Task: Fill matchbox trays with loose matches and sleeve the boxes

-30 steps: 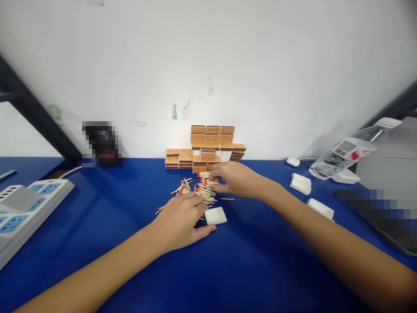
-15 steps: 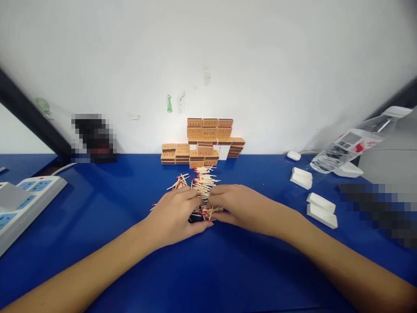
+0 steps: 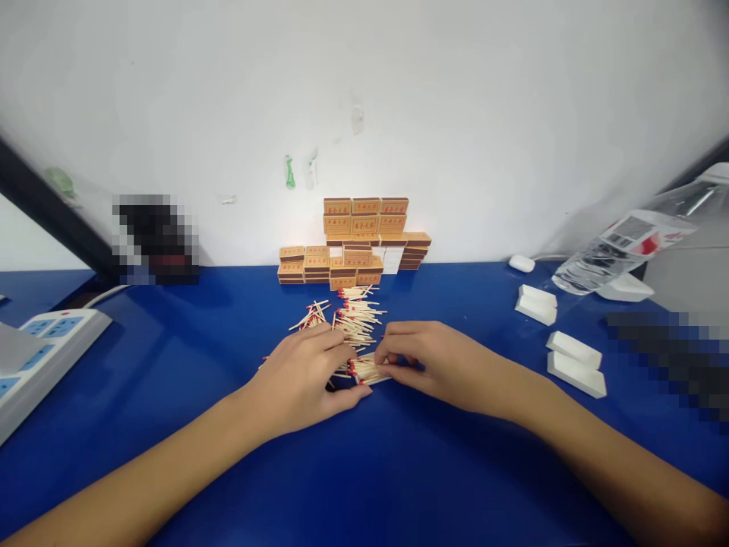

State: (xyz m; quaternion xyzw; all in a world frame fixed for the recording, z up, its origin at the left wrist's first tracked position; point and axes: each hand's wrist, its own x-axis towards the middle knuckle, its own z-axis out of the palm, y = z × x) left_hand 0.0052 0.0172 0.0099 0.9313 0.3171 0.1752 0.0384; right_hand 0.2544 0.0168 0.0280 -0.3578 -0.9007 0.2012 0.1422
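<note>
1. The left hand point(image 3: 307, 368) rested low on the worktop point(image 3: 364, 479), thumb and fingers apart, at the left end of a small white tray point(image 3: 389, 378); whether it gripped the tray, I could not tell.
2. The right hand point(image 3: 436, 361) was at the tray's right end, thumb and fingertips drawn narrow over the matches point(image 3: 369, 368) inside – whether any were pinched did not show.
3. The tray lay between the two hands, its matches' red heads mostly to the left.
4. Just beyond it was a loose heap of matches point(image 3: 358, 323), with a smaller pile point(image 3: 313, 313) to its left.
5. On the far side, stacked matchboxes point(image 3: 365, 226) stood by the white wall point(image 3: 484, 114).
6. To the right lay three white trays point(image 3: 536, 305) – near a tilted clear bottle point(image 3: 626, 235).
7. A power strip point(image 3: 85, 327) sat at left.
</note>
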